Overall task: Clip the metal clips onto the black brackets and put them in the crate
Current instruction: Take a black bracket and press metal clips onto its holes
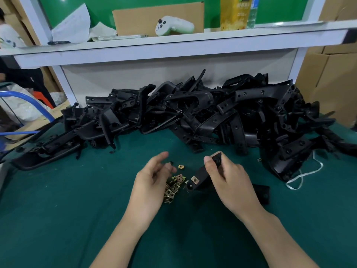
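Bracket (201, 176) gripped by right hand (229, 182); left hand (150, 182) above clips (173, 187).

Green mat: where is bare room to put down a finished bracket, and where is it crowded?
The green mat is bare left of the left hand, in front of the bracket pile, and right of the right forearm, nearer than the white string. Crowded: the back, under the pile, and between the hands, with the metal clips and the held bracket.

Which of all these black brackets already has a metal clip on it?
The bracket gripped in the right hand: a brass clip sits on its near end; none shows in the heap behind.
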A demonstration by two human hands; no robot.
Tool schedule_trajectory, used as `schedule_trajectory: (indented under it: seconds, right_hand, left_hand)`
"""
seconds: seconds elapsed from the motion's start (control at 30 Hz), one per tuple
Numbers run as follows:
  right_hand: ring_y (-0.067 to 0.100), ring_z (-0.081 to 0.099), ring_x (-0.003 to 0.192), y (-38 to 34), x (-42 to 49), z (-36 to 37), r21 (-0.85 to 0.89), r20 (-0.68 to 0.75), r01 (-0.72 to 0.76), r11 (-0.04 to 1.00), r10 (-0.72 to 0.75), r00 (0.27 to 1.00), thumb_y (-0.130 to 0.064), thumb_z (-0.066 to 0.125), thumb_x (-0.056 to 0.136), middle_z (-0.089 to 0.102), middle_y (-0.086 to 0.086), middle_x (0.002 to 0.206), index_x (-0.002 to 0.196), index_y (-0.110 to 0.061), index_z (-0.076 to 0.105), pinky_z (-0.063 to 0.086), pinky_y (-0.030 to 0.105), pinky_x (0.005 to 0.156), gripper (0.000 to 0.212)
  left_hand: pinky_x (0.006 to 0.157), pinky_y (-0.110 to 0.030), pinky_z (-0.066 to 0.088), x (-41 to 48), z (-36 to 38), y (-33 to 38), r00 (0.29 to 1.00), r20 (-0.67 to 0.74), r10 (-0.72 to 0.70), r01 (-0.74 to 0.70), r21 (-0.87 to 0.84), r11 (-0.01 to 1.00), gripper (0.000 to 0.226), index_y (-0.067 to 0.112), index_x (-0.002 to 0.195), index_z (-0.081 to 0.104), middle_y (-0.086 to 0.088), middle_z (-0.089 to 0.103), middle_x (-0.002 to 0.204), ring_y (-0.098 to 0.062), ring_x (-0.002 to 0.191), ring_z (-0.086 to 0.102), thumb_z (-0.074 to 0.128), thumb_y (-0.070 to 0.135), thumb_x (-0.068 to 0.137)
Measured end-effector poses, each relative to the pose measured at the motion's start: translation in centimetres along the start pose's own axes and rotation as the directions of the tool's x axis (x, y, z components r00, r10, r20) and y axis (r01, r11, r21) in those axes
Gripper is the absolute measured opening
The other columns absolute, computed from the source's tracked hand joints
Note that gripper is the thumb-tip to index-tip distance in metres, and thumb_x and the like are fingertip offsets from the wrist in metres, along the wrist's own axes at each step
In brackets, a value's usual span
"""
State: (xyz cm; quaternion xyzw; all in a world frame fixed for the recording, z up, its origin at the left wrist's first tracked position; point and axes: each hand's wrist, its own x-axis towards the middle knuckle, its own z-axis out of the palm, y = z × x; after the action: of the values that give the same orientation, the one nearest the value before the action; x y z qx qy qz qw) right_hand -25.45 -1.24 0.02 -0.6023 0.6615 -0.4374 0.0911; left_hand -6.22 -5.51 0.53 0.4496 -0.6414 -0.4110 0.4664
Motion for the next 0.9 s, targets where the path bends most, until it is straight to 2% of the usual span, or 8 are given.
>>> schedule_trajectory:
  seconds: [0.13, 0.27, 0.37, 0.57, 0.73, 0.9]
  right_hand:
    - [0.012, 0.052, 0.055, 0.0, -0.1, -0.1, 0.021, 0.020, 0.021, 1.000, -0.021, 1.000, -0.071, 0.029, 0.093, 0.055, -0.012, 0.059, 0.076, -0.026, 0.047, 0.034, 0.027, 0.055, 0.051]
    - [0.012, 0.052, 0.058, 0.0, -0.2, -0.1, -0.002, 0.023, 0.049, 0.999, -0.049, 0.999, -0.074, 0.012, 0.094, 0.052, -0.013, 0.057, 0.085, -0.026, 0.054, 0.035, 0.028, 0.057, 0.064]
    - [0.012, 0.051, 0.056, 0.2, -0.2, -0.1, -0.004, 0.023, 0.046, 0.999, -0.046, 0.999, -0.072, 0.005, 0.094, 0.048, -0.006, 0.054, 0.087, -0.028, 0.056, 0.035, 0.028, 0.058, 0.068]
    - [0.011, 0.050, 0.054, 0.2, 0.0, -0.1, -0.003, 0.025, 0.049, 0.999, -0.049, 0.998, -0.072, 0.004, 0.094, 0.049, -0.013, 0.055, 0.088, -0.029, 0.057, 0.035, 0.028, 0.056, 0.068]
    - [0.011, 0.051, 0.055, 0.1, -0.1, -0.1, -0.012, 0.013, 0.050, 0.999, -0.050, 0.999, -0.074, 0.004, 0.093, 0.052, -0.015, 0.059, 0.088, -0.030, 0.057, 0.036, 0.026, 0.056, 0.068]
    - [0.013, 0.051, 0.055, 0.1, -0.1, 0.0, -0.026, 0.009, 0.045, 0.999, -0.045, 0.999, -0.075, 0.003, 0.093, 0.051, -0.015, 0.059, 0.087, -0.027, 0.057, 0.039, 0.027, 0.056, 0.072]
  left_hand:
    - [0.075, -0.011, 0.049, 0.0, 0.1, 0.3, 0.999, -0.033, 0.004, -0.009, -0.144, 0.990, 0.012, 0.025, 0.105, 0.067, 0.005, 0.076, 0.087, -0.002, 0.078, 0.067, 0.058, 0.018, 0.101]
    - [0.076, -0.012, 0.050, 0.0, -0.1, 0.3, 1.000, -0.025, -0.004, -0.001, -0.188, 0.982, 0.021, 0.030, 0.107, 0.073, 0.005, 0.077, 0.092, -0.001, 0.081, 0.066, 0.056, 0.019, 0.102]
    - [0.080, -0.012, 0.050, -0.2, 0.0, 0.6, 1.000, 0.004, 0.005, -0.004, -0.201, 0.980, 0.026, 0.031, 0.113, 0.071, 0.007, 0.077, 0.099, -0.003, 0.088, 0.069, 0.054, 0.014, 0.102]
    - [0.081, -0.009, 0.049, -0.4, 0.2, 1.1, 0.998, 0.006, 0.057, -0.055, -0.164, 0.985, 0.034, 0.034, 0.110, 0.071, 0.009, 0.076, 0.098, -0.002, 0.090, 0.069, 0.053, 0.006, 0.102]
    - [0.083, -0.009, 0.049, -0.5, 0.2, 1.1, 0.998, 0.006, 0.059, -0.057, -0.140, 0.988, 0.036, 0.036, 0.109, 0.072, 0.010, 0.076, 0.099, -0.002, 0.093, 0.069, 0.053, 0.007, 0.102]
    - [0.081, -0.018, 0.053, -0.2, 0.0, 0.8, 1.000, 0.001, -0.007, 0.007, -0.213, 0.977, 0.027, 0.031, 0.110, 0.074, 0.003, 0.077, 0.098, -0.007, 0.086, 0.067, 0.053, 0.014, 0.103]
